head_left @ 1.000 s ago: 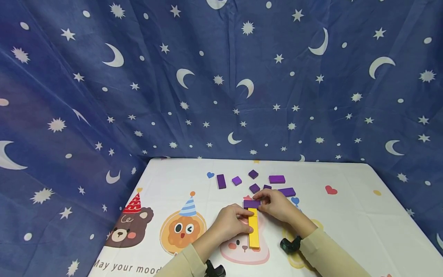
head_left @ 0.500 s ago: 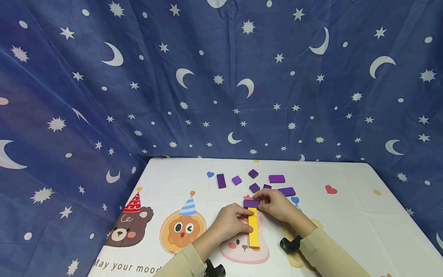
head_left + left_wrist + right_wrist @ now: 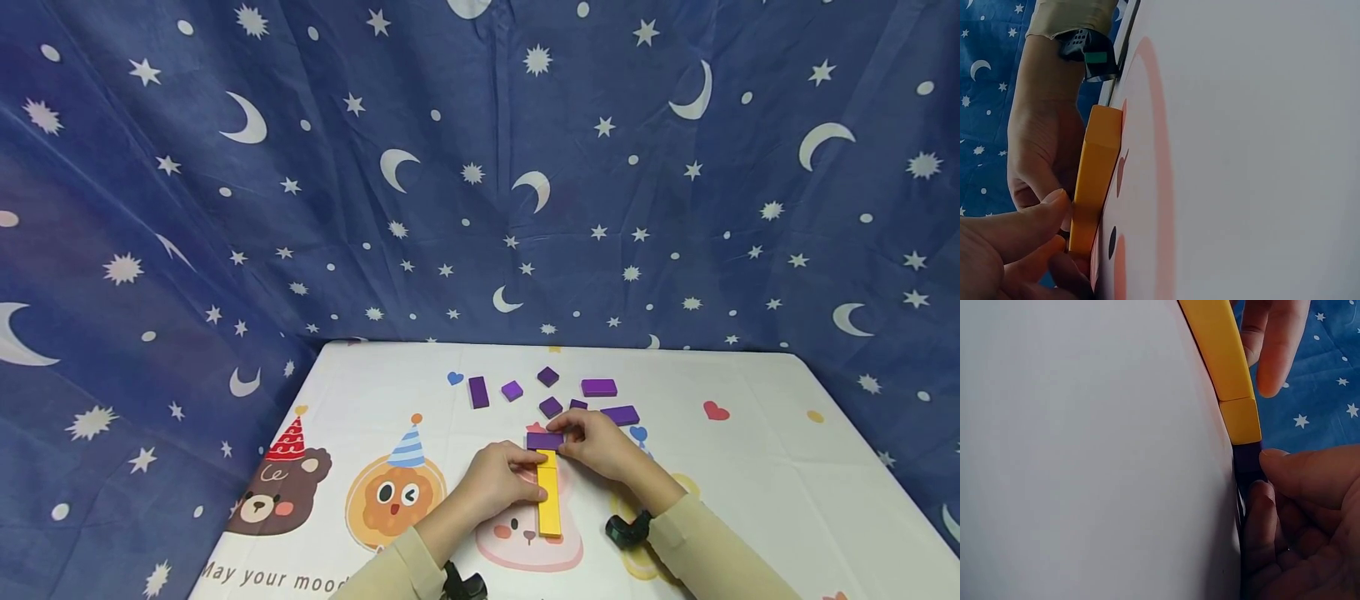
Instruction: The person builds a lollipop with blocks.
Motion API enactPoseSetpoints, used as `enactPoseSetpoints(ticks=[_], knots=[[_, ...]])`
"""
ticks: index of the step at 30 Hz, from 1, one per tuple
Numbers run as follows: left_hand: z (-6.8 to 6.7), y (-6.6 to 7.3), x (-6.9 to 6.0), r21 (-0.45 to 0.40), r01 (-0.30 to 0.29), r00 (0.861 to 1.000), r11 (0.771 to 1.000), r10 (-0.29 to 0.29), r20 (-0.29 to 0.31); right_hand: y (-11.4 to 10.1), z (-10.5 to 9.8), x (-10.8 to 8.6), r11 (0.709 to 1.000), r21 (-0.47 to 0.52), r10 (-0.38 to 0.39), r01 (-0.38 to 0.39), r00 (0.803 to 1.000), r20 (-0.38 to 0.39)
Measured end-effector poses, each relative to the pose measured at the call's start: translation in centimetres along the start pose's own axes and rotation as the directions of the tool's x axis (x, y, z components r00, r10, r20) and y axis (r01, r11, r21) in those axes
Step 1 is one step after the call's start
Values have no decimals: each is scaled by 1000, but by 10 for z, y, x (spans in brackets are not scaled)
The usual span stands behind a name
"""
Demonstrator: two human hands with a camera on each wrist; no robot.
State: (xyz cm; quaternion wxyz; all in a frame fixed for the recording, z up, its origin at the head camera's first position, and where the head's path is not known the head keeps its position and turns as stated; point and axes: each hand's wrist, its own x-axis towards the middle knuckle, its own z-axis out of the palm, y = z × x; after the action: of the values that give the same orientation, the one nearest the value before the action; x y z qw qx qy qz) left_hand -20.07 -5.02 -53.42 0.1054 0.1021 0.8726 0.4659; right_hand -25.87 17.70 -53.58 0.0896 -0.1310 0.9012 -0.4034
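Observation:
In the head view, a long yellow block (image 3: 549, 508) lies lengthwise with a short yellow block (image 3: 547, 458) touching its far end. Across that end sits a purple block (image 3: 543, 441), forming a T. My right hand (image 3: 596, 442) pinches this purple block near its right end with thumb and forefinger. Bent in from the left, my left hand (image 3: 491, 483) rests thumb and forefinger against the yellow blocks, the two digits spread apart along them. The left wrist view has its thumb (image 3: 1044, 215) beside the long yellow block. Its other fingers are partly hidden.
Several loose purple pieces lie beyond the hands: an upright-lying oblong (image 3: 478, 392), small squares (image 3: 512, 391), and two oblongs at right (image 3: 599, 387). The white printed tablecloth (image 3: 780, 475) covers the table. A starry blue curtain (image 3: 480, 208) hangs behind.

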Motion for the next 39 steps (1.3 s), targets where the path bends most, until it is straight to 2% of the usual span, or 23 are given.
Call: enactPoseSetpoints(ticks=[5,12,17,20,24,27,33,39], knots=[[-2,1,-1,-33,21,1000,999,-21,1,1,0,0,1000,-1,-14,14,1000,3],[-3,3,-1,-33,22,1000,999,-23,-14,2,-1,1,1000,-12,-29,29,1000,0],[-3,3,-2,-22,21,996,1000,-22,-83,3,-1,2,1000,3,-27,27,1000,1],[-4,3,-1,-44,25,991,999,-31,-127,3,-1,2,1000,5,-19,19,1000,0],[-6,5,0,-51,31,989,998,-38,-143,3,-2,3,1000,8,-10,10,1000,0],[-7,6,2,-3,3,991,1000,-3,-133,3,-2,2,1000,16,-11,11,1000,0],[-6,5,8,78,-93,992,993,99,-83,3,-1,0,999,4,-32,32,999,-10],[-6,5,12,103,-127,991,987,131,-39,2,-1,-2,1000,1,-31,32,999,-35]])
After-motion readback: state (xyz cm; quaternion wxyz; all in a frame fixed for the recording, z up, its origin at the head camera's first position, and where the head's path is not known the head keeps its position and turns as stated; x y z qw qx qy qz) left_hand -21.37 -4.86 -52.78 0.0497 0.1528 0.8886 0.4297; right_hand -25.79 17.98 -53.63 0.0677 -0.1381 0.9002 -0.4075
